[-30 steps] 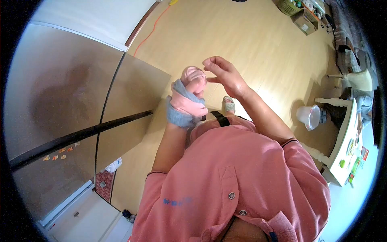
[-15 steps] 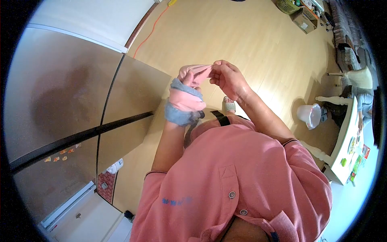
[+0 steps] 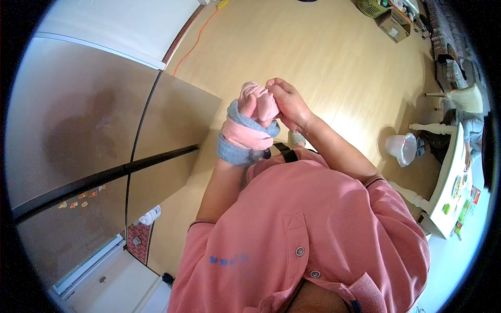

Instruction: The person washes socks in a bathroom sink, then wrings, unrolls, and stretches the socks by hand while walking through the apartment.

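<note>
Pink and grey cloth is wrapped round the wrist and palm of my left hand, with a grey edge on each side of a pink band. Bunched pink cloth covers its fingers, which look closed on it, and the thumb shows beside it. My right hand is closed on the right edge of the pink bunch, with thumb and forefinger pinched together. Both hands are close together in front of my waist, above the floor.
A large brown cabinet-like surface stands at the left. An orange cord lies on the floor. At the right are a white bin, a white table, a chair and a seated person's arm. A cardboard box is at the upper right.
My right hand first stood apart, then took the pink cloth and stretched it out to the right. Now the cloth is bunched over the left fingers, and my right hand has moved slightly down.
</note>
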Available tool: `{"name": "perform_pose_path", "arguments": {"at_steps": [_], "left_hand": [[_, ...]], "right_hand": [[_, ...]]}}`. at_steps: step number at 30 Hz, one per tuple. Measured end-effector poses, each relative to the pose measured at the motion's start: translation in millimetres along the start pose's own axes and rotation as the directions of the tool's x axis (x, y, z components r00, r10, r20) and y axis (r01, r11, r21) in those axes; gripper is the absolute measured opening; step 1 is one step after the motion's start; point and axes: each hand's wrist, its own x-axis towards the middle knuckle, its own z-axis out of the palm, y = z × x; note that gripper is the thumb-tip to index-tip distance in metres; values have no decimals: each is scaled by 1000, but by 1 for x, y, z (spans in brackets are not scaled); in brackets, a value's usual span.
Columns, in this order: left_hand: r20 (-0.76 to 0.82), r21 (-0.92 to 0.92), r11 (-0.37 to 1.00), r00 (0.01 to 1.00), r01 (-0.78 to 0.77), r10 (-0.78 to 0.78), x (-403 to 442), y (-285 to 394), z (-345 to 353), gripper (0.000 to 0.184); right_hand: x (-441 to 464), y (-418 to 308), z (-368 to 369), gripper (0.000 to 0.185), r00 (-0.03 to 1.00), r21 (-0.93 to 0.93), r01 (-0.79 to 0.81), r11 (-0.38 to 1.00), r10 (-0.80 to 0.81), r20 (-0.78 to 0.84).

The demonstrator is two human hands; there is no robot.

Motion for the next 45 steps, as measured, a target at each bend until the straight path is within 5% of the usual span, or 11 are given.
{"name": "perform_pose_path", "arguments": {"at_steps": [3, 6, 11, 15, 20, 24, 27, 29, 34, 37, 45], "left_hand": [[-226, 84, 992, 972, 90, -70, -8, 2, 1, 43], [-20, 151, 988, 1000, -12, 15, -4, -9, -33, 42], [-72, 718, 693, 985, -56, 154, -13, -7, -52, 35], [-387, 527, 846, 910, 88, 147, -31, 8, -74, 43], [-658, 250, 954, 751, 163, 44, -37, 24, -54, 38], [-446, 391, 920, 876, 9, 181, -36, 16, -72, 44], [-421, 319, 943, 905, 91, 55, -30, 28, -58, 46], [-352, 200, 970, 934, 137, -60, -30, 29, -60, 47], [-304, 181, 967, 945, 180, -119, -25, 19, -20, 42], [-221, 347, 926, 973, 148, -73, -26, 20, -24, 41], [-531, 523, 802, 847, 290, 40, -33, 22, -34, 36]], "right_hand": [[0, -2, -13, 17, 993, -155, 117, 981, -111, 49], [-10, -14, -14, 21, 971, -183, 241, 953, -235, 54], [-10, -18, -27, 21, 954, -273, 288, 918, -249, 169], [1, -55, -59, 13, 951, 214, 304, 928, -282, -131], [-2, -67, -77, 13, 916, 203, 390, 898, -356, -187], [-1, -59, -85, 16, 920, 227, 381, 896, -343, -191], [-3, -54, -80, 21, 908, -283, 252, 925, -327, -260], [1, -39, -79, 33, 801, -735, 366, 571, -595, -63], [-13, -24, -25, 57, 839, -466, 530, 708, -359, 409], [-5, -20, -25, 38, 910, -333, 233, 914, -84, 405], [-15, -36, -28, 16, 943, -256, 312, 915, -266, 201]]}}
